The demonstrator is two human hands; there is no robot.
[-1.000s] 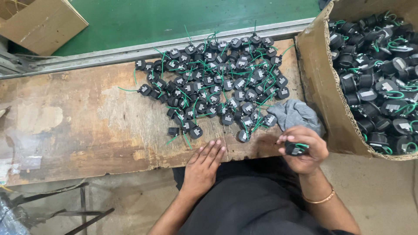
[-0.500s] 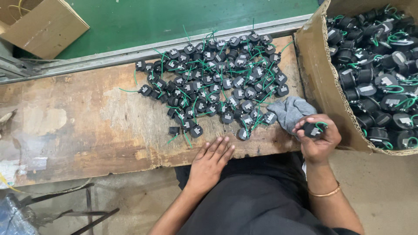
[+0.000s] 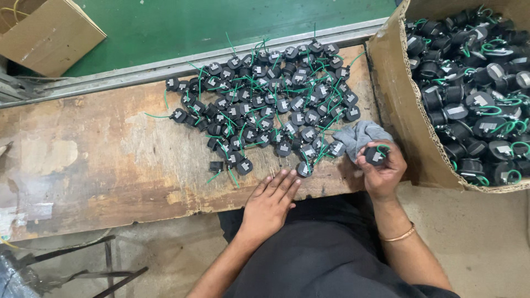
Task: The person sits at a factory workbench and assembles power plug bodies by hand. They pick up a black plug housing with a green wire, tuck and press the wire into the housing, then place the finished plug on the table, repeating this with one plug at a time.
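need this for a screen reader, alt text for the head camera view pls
A person's right hand holds a small black round part with a green wire beside a grey cloth, while the left hand rests flat on a worn wooden bench near a pile of similar parts. A cardboard box holds more.

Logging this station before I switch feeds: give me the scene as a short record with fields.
Surface: worn wooden bench, green belt behind it
Left hand: flat on the bench edge, empty, fingertips near the pile
Right hand: holds one black part with a green wire
Pile: black parts with green wires, spread on the bench
Rag: grey rag beside the right hand
Box: open carton at right, full of like parts
Far left: small carton
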